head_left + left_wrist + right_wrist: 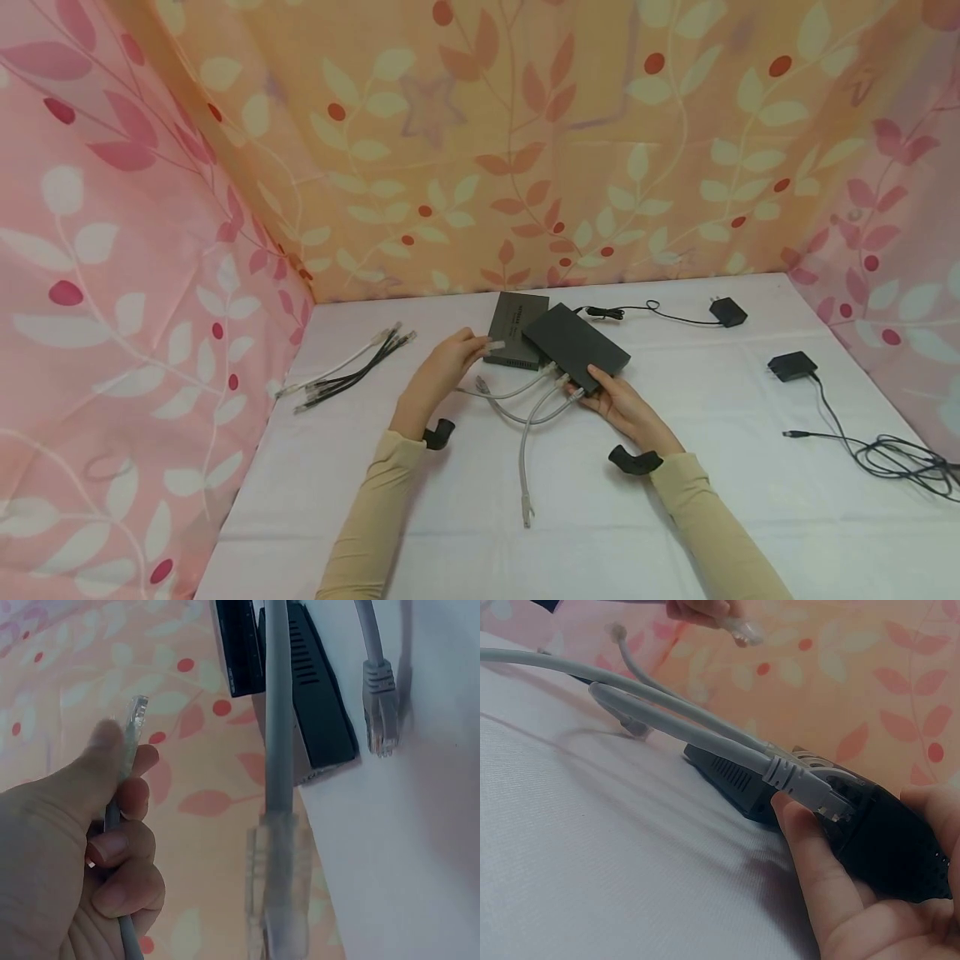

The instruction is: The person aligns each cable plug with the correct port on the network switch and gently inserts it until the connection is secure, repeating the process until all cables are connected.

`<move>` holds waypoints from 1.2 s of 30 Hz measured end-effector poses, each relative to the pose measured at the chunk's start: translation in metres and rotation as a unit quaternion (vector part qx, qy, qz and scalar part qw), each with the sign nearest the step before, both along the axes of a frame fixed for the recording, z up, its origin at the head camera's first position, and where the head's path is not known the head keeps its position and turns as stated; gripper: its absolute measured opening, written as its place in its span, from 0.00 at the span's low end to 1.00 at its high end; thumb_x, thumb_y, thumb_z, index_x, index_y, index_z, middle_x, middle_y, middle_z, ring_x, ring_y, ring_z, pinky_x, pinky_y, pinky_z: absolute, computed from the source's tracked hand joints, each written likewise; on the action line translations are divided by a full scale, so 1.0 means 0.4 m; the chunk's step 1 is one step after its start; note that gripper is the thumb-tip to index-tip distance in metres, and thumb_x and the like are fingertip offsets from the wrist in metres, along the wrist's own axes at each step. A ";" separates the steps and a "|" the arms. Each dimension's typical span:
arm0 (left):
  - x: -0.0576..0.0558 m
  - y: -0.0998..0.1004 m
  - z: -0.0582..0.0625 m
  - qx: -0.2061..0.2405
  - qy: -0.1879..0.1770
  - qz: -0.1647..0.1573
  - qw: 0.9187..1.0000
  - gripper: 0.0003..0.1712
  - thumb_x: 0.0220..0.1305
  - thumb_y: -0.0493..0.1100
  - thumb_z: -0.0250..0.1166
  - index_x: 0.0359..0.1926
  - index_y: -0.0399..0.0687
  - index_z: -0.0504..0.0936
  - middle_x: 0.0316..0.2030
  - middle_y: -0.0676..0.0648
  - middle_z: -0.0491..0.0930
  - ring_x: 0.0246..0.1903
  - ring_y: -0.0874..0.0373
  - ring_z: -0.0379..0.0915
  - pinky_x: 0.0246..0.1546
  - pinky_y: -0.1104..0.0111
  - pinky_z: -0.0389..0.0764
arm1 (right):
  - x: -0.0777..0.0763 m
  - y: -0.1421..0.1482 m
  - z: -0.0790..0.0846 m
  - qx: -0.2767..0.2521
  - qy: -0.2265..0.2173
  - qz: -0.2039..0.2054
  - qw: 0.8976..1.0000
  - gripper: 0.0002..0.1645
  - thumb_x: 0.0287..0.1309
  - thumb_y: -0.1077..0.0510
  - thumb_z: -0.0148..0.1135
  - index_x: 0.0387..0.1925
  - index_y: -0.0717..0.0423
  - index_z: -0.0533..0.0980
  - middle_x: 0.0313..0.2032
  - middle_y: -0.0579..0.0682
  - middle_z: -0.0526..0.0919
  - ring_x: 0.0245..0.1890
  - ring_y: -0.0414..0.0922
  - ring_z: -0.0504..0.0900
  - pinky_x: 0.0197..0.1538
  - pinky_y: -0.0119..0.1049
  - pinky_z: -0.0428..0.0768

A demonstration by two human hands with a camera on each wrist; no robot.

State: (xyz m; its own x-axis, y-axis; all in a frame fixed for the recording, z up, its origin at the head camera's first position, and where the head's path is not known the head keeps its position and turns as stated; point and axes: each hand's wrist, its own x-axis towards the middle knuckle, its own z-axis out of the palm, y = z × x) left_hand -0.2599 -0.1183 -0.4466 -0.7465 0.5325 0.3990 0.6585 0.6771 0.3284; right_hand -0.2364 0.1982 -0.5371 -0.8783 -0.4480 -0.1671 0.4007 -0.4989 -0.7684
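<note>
My left hand [442, 367] pinches a grey network cable near its end. Its clear plug [136, 720] sticks up past the thumb and index finger in the left wrist view. My right hand [622, 407] grips the near right corner of a black network switch [577, 340], tilted above the table. Several grey cables [531, 417] run from ports on the switch's near side; one plug [810, 787] sits in a port close to my right fingers. A second, dark grey switch [517, 321] lies flat behind, partly covered by the held one.
Loose black and white network cables [356, 371] lie at the left. A power adapter [727, 312] with a bundled cord lies at the back right. Another adapter [792, 365] with a coiled black cord [896, 458] is at the right edge. Patterned curtains [555, 150] enclose the white table.
</note>
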 end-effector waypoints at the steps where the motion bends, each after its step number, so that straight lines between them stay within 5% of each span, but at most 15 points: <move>1: 0.000 0.003 -0.003 0.003 -0.001 -0.004 1.000 0.15 0.60 0.39 0.62 0.48 0.41 0.81 0.30 0.49 0.71 0.26 0.61 0.64 0.28 0.70 0.71 | 0.000 0.000 0.000 0.000 0.000 0.000 1.000 0.35 0.71 0.55 0.41 0.70 0.61 0.39 0.49 0.48 0.79 0.47 0.46 0.81 0.48 0.35 0.78; 9: -0.002 0.034 -0.035 0.002 -0.006 0.002 1.000 0.13 0.61 0.41 0.62 0.46 0.43 0.82 0.28 0.51 0.68 0.23 0.64 0.61 0.25 0.74 0.68 | -0.002 -0.002 0.000 0.003 -0.005 -0.003 1.000 0.35 0.71 0.55 0.40 0.70 0.60 0.39 0.49 0.47 0.80 0.47 0.45 0.81 0.47 0.35 0.78; 18: -0.005 0.080 -0.072 -0.002 -0.014 0.030 0.999 0.11 0.64 0.44 0.59 0.42 0.43 0.82 0.29 0.50 0.75 0.25 0.61 0.69 0.30 0.70 0.74 | -0.002 -0.001 0.005 0.005 -0.005 -0.006 1.000 0.31 0.71 0.55 0.41 0.67 0.62 0.44 0.45 0.53 0.82 0.46 0.47 0.82 0.50 0.35 0.77; 26: -0.006 0.117 -0.098 -0.032 -0.038 0.059 0.997 0.14 0.66 0.47 0.58 0.37 0.42 0.83 0.29 0.48 0.79 0.28 0.57 0.75 0.32 0.67 0.76 | 0.000 -0.002 0.006 0.002 0.003 -0.004 1.000 0.31 0.71 0.55 0.41 0.67 0.61 0.44 0.46 0.53 0.82 0.46 0.47 0.82 0.51 0.35 0.77; 36: -0.004 0.169 -0.130 -0.010 -0.077 0.101 0.992 0.14 0.66 0.48 0.57 0.39 0.43 0.84 0.33 0.48 0.81 0.33 0.56 0.77 0.35 0.66 0.77 | -0.001 -0.002 0.000 -0.013 0.006 0.001 1.000 0.35 0.71 0.55 0.40 0.70 0.59 0.39 0.49 0.51 0.81 0.48 0.47 0.81 0.48 0.36 0.78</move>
State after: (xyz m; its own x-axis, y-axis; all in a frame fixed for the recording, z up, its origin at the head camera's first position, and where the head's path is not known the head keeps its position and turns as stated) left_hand -0.2616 -0.0507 -0.4986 -0.8902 0.3726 0.2621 0.4516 0.7977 0.3996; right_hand -0.2368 0.1974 -0.5370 -0.8795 -0.4533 -0.1448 0.3923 -0.5184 -0.7599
